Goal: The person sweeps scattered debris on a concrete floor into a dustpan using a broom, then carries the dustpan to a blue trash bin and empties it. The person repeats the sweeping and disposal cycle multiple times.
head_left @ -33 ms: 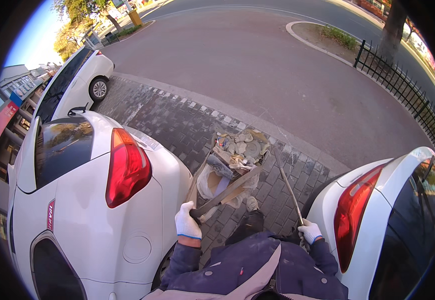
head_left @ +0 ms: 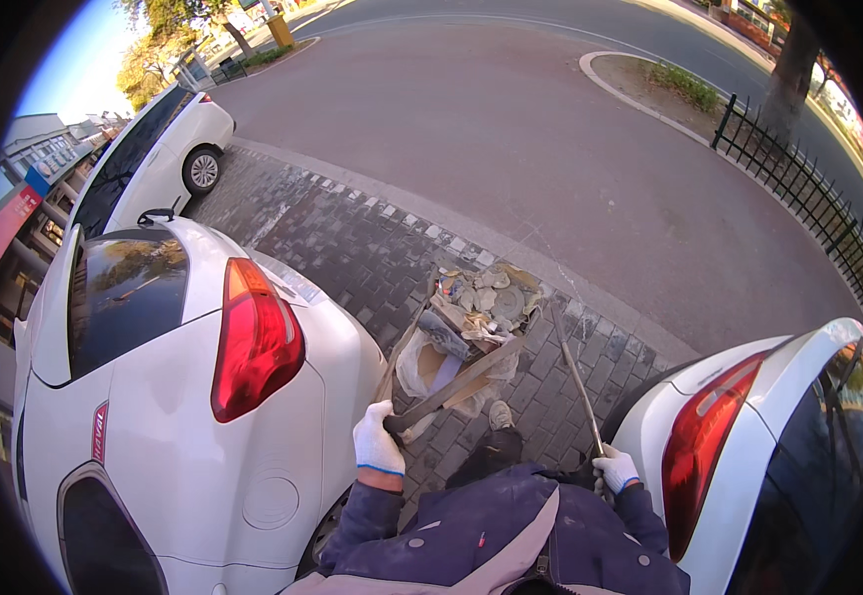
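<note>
A wheelbarrow loaded with rubble is in front of me, its wheel hidden. Broken pieces, scraps and a round grey disc make up the load, with pale plastic sheeting on the near side. My left hand, in a white knitted glove, is closed around the left wheelbarrow handle. At the same hand is the dark end of a flat bar, which slants across the near part of the load. My right hand, gloved too, grips the long right wheelbarrow handle.
White cars flank me closely: one on the left, another on the right. Beyond is a third white car. Grey paving meets a reddish roadway. A black fence and tree bed lie far right.
The whole view has shifted slightly, with the load appearing a little lower and to the right. Both hands keep their grip.
</note>
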A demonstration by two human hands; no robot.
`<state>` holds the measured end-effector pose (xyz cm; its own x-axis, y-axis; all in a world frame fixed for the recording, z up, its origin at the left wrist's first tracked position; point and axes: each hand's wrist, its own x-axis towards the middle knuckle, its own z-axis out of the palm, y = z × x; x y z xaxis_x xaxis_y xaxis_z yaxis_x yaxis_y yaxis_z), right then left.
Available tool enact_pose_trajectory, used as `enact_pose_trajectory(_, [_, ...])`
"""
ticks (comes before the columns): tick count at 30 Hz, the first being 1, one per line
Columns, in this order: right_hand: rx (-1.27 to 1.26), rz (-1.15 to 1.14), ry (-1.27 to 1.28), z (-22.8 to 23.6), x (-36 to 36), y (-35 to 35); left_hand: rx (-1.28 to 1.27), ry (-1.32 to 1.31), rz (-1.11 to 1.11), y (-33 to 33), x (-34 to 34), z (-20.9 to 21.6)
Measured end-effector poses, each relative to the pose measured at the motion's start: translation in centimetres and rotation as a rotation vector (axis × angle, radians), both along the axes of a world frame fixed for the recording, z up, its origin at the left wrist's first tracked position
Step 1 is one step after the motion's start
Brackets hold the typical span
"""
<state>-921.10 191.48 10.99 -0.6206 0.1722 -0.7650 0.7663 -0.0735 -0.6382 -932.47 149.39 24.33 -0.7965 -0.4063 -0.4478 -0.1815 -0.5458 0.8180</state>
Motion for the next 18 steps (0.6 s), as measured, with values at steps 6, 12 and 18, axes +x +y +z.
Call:
enact_pose_trajectory(6, [-0.026, -0.069, -0.079, 0.7, -19.9, 0.6, -0.09, -0.052, 0.009, -2.6, -18.5, 1.4])
enact_pose_trajectory(12, [0.052, 0.034, -0.06, -4.4, -39.4, 2.7, -0.038, -0.061, 0.12, -6.1, -35.1, 1.3])
enact_pose_trajectory(18, [-0.028, 0.082, -0.115, -9.9, -66.4, 2.7, -0.118, -0.056, 0.324, -8.9, -53.1, 0.6])
